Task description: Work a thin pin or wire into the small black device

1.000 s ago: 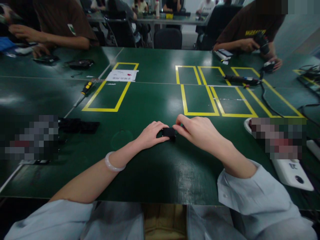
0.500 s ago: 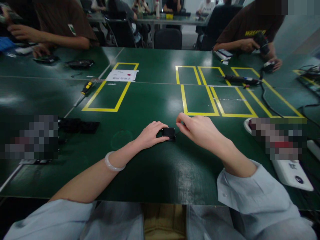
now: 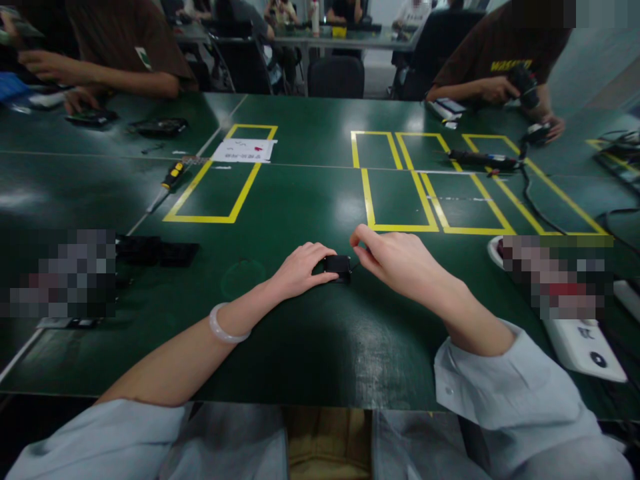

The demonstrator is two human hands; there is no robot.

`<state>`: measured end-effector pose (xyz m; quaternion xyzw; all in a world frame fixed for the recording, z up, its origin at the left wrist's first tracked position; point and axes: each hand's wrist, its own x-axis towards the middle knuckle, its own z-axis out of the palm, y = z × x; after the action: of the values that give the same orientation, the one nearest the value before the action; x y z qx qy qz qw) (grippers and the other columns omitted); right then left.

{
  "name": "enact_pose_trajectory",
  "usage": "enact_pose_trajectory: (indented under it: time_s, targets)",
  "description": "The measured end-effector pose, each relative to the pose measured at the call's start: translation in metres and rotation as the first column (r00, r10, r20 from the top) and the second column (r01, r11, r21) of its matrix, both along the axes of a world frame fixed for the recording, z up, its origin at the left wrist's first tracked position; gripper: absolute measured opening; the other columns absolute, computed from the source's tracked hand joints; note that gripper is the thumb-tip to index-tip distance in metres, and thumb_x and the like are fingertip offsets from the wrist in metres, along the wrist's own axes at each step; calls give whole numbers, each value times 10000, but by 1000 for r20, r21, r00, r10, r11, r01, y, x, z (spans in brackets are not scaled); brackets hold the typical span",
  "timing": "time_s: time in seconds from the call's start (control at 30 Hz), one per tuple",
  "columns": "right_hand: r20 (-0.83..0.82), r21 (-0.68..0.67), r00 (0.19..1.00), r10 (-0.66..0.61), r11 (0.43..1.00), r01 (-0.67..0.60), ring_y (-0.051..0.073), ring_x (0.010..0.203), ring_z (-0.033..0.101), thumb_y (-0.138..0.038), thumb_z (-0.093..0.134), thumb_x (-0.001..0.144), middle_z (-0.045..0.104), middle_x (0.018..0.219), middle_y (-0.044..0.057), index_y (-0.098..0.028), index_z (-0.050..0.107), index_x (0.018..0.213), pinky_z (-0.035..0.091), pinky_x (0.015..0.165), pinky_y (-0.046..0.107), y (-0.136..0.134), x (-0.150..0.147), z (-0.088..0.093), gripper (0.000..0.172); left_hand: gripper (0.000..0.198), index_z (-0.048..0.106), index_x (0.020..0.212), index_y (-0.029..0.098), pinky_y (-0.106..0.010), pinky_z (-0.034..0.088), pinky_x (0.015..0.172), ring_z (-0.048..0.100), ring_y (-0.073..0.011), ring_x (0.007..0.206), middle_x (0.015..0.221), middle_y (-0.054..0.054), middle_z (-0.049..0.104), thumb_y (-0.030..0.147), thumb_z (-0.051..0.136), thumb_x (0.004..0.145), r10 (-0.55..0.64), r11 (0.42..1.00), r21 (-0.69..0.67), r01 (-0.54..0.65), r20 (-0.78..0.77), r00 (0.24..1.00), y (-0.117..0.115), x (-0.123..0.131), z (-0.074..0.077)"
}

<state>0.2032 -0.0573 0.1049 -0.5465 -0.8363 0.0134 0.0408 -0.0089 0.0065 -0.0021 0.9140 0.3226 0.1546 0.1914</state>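
A small black box-shaped part (image 3: 338, 267) rests on the green table in front of me. My left hand (image 3: 305, 270) grips it from the left, thumb on the near side and fingers on the far side. From its right side a thin black wire (image 3: 355, 265) runs to my right hand (image 3: 393, 257). The fingertips of that hand are pinched together around the wire's end, which they hide.
Yellow tape rectangles (image 3: 400, 228) mark the green table. A screwdriver (image 3: 174, 175) and a paper label (image 3: 244, 151) lie ahead left. An electric screwdriver (image 3: 485, 160) lies ahead right, with a white power strip (image 3: 583, 353) nearer. Black parts (image 3: 160, 251) sit left. Co-workers sit opposite.
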Motion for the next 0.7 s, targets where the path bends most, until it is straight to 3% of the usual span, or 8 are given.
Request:
enact_pose_trajectory:
  time_s: [0.27,0.7]
  targets:
    - [-40,-29,998,40,999,-41,170,671,627,-273,364,953,695,819,37,-191,511,1098,235,534,248,0,2,0,222,427,559,1146,189,-364,415,877,536,-236,993,1108,-74,604,541,509,911,-5,1000,27,5,-15,1000,2,0,-2]
    - [-10,-25,1000,16,1000,-16,179,636,618,-364,367,973,680,743,34,-191,537,1065,232,534,254,1,0,0,260,434,554,1163,188,-367,414,875,544,-237,1002,1110,-76,612,543,494,919,-6,999,41,7,-14,1000,0,-1,-2]
